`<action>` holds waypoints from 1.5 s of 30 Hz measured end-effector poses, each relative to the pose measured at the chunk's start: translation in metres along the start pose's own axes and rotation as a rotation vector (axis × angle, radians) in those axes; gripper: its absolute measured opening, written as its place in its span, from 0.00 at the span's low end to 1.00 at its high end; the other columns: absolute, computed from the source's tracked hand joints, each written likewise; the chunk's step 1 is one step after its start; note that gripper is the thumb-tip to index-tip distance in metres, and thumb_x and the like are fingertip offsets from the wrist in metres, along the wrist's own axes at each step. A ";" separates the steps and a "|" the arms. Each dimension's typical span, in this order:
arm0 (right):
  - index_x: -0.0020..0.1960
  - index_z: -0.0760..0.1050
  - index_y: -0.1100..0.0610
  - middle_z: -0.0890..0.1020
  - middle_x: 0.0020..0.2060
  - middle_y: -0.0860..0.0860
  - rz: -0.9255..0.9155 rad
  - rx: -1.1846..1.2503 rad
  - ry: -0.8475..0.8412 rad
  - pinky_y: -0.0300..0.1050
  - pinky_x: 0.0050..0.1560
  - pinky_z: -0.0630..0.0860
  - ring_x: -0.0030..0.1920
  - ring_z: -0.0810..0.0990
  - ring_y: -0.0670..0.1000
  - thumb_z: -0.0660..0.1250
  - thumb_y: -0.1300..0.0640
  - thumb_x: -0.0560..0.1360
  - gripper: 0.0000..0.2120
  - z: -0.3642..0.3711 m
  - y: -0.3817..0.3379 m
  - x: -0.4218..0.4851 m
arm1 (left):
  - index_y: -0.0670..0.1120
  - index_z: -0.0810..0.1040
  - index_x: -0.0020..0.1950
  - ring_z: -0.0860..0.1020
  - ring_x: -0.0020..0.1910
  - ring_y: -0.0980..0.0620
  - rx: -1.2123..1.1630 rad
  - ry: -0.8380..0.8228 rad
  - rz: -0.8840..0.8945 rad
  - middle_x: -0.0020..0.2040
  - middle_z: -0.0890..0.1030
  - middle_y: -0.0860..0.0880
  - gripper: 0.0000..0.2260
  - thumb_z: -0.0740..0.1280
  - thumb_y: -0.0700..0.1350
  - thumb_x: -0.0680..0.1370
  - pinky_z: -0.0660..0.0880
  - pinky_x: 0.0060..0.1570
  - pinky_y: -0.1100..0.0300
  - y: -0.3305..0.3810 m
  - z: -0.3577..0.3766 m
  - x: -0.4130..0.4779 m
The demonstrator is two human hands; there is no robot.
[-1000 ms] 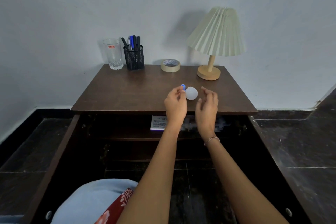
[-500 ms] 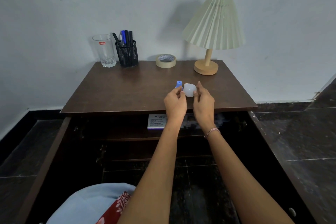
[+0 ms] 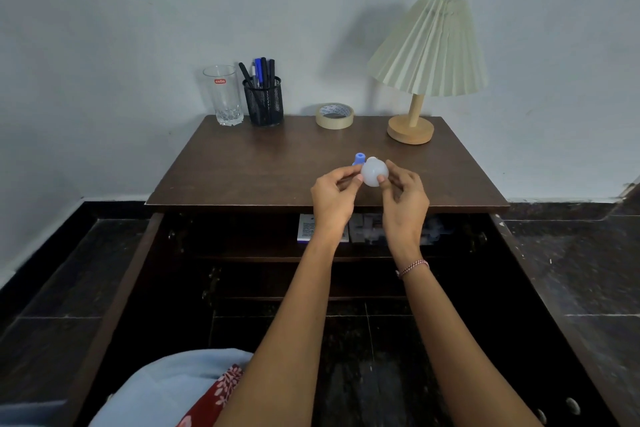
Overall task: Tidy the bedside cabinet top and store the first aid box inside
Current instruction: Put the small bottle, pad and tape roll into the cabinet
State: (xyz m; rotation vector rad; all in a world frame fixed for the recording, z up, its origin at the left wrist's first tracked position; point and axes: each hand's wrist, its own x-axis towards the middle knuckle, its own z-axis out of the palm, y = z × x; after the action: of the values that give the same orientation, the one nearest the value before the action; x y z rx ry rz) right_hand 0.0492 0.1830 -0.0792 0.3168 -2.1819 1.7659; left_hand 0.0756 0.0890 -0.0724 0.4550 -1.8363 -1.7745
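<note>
1. Bedside cabinet (image 3: 242, 180), head view: it stands against a pale wall with both doors swung open, left door (image 3: 114, 305) and right door (image 3: 530, 274), above a dark tiled floor (image 3: 581, 288).
2. Both hands are raised over the front edge of the brown surface. The left hand (image 3: 334, 196) pinches the end of a white round item (image 3: 374, 173) beside its blue cap (image 3: 360, 159), thumb and forefinger curled in. The right hand (image 3: 405, 199), with a beaded bracelet (image 3: 412, 267) at the wrist, pinches the round body with thumb and fingertips.
3. Along the back of the surface, left to right: a clear glass (image 3: 224, 97), touching or just beside a black mesh pen holder (image 3: 265, 104), then a tape roll (image 3: 334, 116) and a pleated-shade lamp (image 3: 427, 52) on a wooden base.
4. On the upper shelf inside sit a small white carton (image 3: 305, 227) and a pale translucent box (image 3: 365, 230), partly hidden behind the wrists; whether this is the first aid box cannot be told.
5. Light blue cloth (image 3: 166, 388) covers the person's lap at the lower left.
</note>
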 end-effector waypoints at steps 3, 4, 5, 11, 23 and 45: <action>0.62 0.76 0.58 0.75 0.54 0.47 -0.020 0.068 0.011 0.20 0.48 0.70 0.46 0.76 0.30 0.67 0.59 0.76 0.14 0.003 -0.007 -0.009 | 0.40 0.81 0.55 0.82 0.51 0.53 -0.038 -0.017 0.036 0.51 0.84 0.45 0.11 0.70 0.37 0.74 0.78 0.55 0.58 0.007 -0.014 -0.004; 0.62 0.76 0.59 0.75 0.54 0.47 -0.031 0.085 0.009 0.20 0.48 0.70 0.45 0.76 0.28 0.67 0.59 0.76 0.14 0.005 -0.010 -0.012 | 0.39 0.81 0.55 0.82 0.51 0.52 -0.055 -0.022 0.038 0.51 0.84 0.45 0.11 0.71 0.37 0.73 0.78 0.55 0.58 0.009 -0.020 -0.005; 0.61 0.77 0.59 0.75 0.54 0.48 -0.041 0.099 0.003 0.20 0.48 0.71 0.45 0.75 0.26 0.67 0.59 0.76 0.14 0.007 -0.012 -0.016 | 0.39 0.81 0.55 0.82 0.51 0.53 -0.068 -0.029 0.038 0.51 0.84 0.45 0.11 0.71 0.37 0.73 0.78 0.55 0.58 0.011 -0.027 -0.007; 0.59 0.78 0.60 0.76 0.54 0.48 -0.081 0.154 -0.063 0.27 0.51 0.75 0.47 0.78 0.37 0.69 0.59 0.74 0.14 0.021 -0.024 -0.045 | 0.38 0.81 0.55 0.82 0.46 0.53 -0.083 -0.106 -0.004 0.50 0.83 0.41 0.12 0.72 0.36 0.72 0.78 0.55 0.60 0.015 -0.076 -0.014; 0.59 0.79 0.57 0.76 0.52 0.48 -0.079 0.170 -0.174 0.22 0.49 0.72 0.52 0.78 0.43 0.71 0.61 0.73 0.14 0.042 -0.001 -0.107 | 0.34 0.79 0.55 0.83 0.39 0.61 -0.003 -0.219 -0.159 0.43 0.83 0.48 0.13 0.71 0.32 0.71 0.78 0.42 0.70 -0.007 -0.142 -0.040; 0.59 0.78 0.59 0.81 0.56 0.53 0.054 -0.088 -0.300 0.34 0.52 0.75 0.48 0.79 0.44 0.69 0.62 0.73 0.14 0.086 0.069 -0.106 | 0.34 0.76 0.61 0.78 0.58 0.45 -0.049 0.034 -0.455 0.59 0.79 0.37 0.14 0.67 0.33 0.75 0.76 0.53 0.60 -0.088 -0.123 -0.032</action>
State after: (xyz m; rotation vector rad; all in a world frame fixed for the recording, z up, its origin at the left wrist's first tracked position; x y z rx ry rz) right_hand 0.1133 0.1110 -0.1980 0.5368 -2.4866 1.7380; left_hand 0.1622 0.0020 -0.1662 0.9372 -1.7576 -2.0797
